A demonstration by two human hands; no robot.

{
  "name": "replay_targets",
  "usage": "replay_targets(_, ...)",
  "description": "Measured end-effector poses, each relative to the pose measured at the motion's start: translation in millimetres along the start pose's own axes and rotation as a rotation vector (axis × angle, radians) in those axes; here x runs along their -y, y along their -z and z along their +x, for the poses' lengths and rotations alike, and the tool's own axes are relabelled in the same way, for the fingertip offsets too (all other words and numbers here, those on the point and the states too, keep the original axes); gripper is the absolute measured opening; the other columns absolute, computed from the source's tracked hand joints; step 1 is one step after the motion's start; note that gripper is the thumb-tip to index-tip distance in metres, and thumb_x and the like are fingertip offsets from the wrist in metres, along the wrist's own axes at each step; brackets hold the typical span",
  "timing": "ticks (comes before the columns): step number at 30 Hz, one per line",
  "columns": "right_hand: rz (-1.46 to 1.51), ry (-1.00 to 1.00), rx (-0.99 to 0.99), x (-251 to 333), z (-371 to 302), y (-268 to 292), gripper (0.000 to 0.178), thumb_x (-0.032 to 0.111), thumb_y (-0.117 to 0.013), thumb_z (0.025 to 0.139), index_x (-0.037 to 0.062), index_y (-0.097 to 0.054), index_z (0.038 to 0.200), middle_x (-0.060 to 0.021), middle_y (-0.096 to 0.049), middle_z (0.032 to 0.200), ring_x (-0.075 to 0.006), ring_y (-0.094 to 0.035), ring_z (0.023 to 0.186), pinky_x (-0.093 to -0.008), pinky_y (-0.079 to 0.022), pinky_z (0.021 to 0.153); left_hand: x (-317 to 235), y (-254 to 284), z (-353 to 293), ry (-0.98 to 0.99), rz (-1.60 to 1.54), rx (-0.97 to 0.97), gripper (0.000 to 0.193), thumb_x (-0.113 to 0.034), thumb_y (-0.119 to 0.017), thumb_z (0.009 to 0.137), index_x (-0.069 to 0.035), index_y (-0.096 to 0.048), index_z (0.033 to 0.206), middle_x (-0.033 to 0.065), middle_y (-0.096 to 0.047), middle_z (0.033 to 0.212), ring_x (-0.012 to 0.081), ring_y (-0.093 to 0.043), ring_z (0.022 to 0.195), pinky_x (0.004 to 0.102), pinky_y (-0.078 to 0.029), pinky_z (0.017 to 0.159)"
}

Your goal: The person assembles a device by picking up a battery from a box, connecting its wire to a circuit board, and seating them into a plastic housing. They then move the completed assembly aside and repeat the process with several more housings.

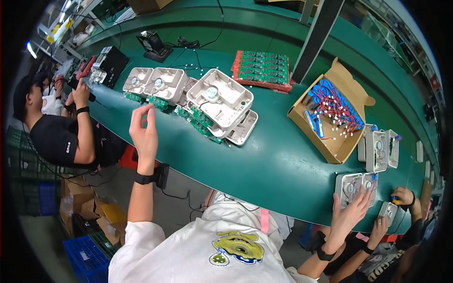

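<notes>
My left hand (144,134) is raised over the near table edge, its fingers loosely curved and nothing visible between them. Just beyond it are white plastic housings (164,86) with round speakers inside, and small green circuit boards (158,103). A larger stack of housings (221,96) stands further right, with more circuit boards (194,119) along its near side. At the right, my right hand (349,214) reaches with outstretched fingers over a pair of open white housings (348,185). Its fingers cover part of them; whether they touch is unclear.
A cardboard box (325,141) holds blue battery packs (332,101) with red wires. Circuit boards (264,66) lie on red bubble wrap near a metal post (318,40). More housings (377,148) stand at right. Co-workers sit left (61,127) and right, one handling a housing (388,212).
</notes>
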State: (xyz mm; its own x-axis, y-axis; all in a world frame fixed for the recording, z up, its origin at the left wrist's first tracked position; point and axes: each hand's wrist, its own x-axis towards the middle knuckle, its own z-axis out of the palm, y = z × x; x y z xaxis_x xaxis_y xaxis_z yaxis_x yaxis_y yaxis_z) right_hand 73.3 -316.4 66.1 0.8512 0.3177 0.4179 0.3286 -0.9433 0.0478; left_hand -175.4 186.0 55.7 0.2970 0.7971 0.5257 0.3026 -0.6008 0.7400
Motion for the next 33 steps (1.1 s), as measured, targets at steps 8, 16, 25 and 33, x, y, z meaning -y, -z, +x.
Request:
replay_targets(8, 0.810, 0.488, 0.502, 166, 31, 17, 0.096, 0.022, -0.094, 0.078, 0.0051, -0.042, 0.157, -0.0293, -0.034, 0.165, -0.0502, -0.038, 0.150, -0.0529, -0.036, 0.125, -1, -38, -1, 0.063, -0.055, 0.259, 0.022, -0.017, -0.064, 0.106, -0.002, -0.073, 0.118, 0.0154, -0.070, 0.127, 0.0297, -0.065, 0.112, 0.0393, -0.052, 0.097)
replay_targets(16, 0.829, 0.802, 0.420, 261, 63, -31, 0.092, 0.026, -0.098, 0.072, 0.0005, -0.047, 0.144, -0.0315, -0.033, 0.163, -0.0503, -0.037, 0.150, -0.0534, -0.039, 0.123, 3, -43, -12, -0.318, 0.306, 0.338, 0.023, -0.010, -0.068, 0.095, -0.003, -0.073, 0.117, 0.0101, -0.070, 0.125, 0.0369, -0.056, 0.111, 0.0460, -0.048, 0.101)
replay_targets(25, 0.866, 0.769, 0.395, 269, 61, -33, 0.074, 0.019, -0.095, 0.073, -0.0036, -0.051, 0.127, -0.0296, -0.040, 0.156, -0.0485, -0.041, 0.145, -0.0523, -0.040, 0.121, 8, -46, -11, -0.289, 0.292, 0.449, 0.027, 0.003, -0.067, 0.086, -0.006, -0.076, 0.110, 0.0070, -0.070, 0.127, 0.0349, -0.057, 0.108, 0.0429, -0.048, 0.101)
replay_targets(33, 0.854, 0.754, 0.355, 257, 60, -36, 0.075, 0.019, -0.095, 0.073, -0.0052, -0.050, 0.129, -0.0301, -0.040, 0.158, -0.0500, -0.039, 0.147, -0.0519, -0.039, 0.123, 41, -11, 47, -0.352, 0.197, -0.012, 0.020, -0.009, -0.073, 0.092, -0.005, -0.076, 0.112, 0.0150, -0.071, 0.123, 0.0340, -0.065, 0.115, 0.0432, -0.049, 0.106)
